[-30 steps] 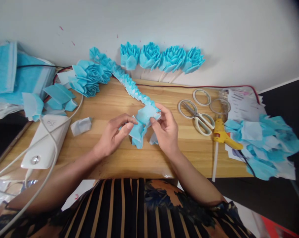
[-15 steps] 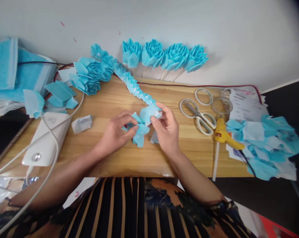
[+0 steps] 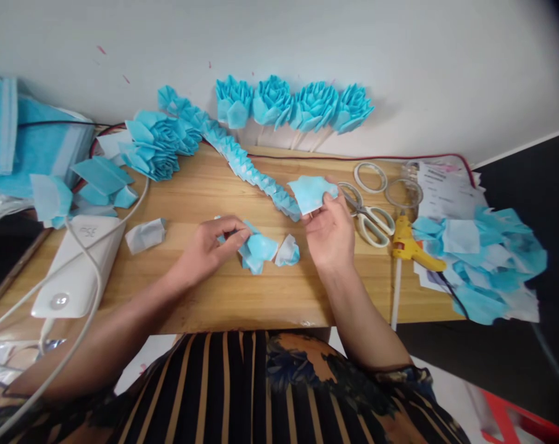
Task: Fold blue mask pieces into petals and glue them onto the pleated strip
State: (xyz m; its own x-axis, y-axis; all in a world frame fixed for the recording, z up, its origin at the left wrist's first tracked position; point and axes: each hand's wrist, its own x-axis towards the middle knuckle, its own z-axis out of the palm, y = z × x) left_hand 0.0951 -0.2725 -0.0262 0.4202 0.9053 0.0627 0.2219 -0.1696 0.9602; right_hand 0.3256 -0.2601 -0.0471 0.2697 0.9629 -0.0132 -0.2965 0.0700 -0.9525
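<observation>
Between thumb and fingers, my right hand (image 3: 332, 237) pinches a light blue fabric petal (image 3: 311, 192), raised a little over the table. My left hand (image 3: 217, 246) is closed over the left side of a cluster of blue fabric pieces (image 3: 258, 250), its fingertips pinched at the edge. A small pale blue scrap (image 3: 287, 251) lies between the two hands. Just behind them runs a row of folded blue pieces (image 3: 242, 163), ending near my right hand. Scissors with white handles (image 3: 374, 225) lie right of that hand.
Blue fabric roses on sticks (image 3: 314, 106) lean against the wall. At right are a yellow glue gun (image 3: 406, 243), tape rolls (image 3: 371, 177) and a heap of blue pieces (image 3: 492, 265). A white power bank (image 3: 78, 265) with a cable (image 3: 99, 302) and face masks (image 3: 52, 142) occupy the left.
My right hand has moved right with the petal, away from the cluster and my left hand. The small scrap between the hands shows more fully. The whole view has shifted slightly.
</observation>
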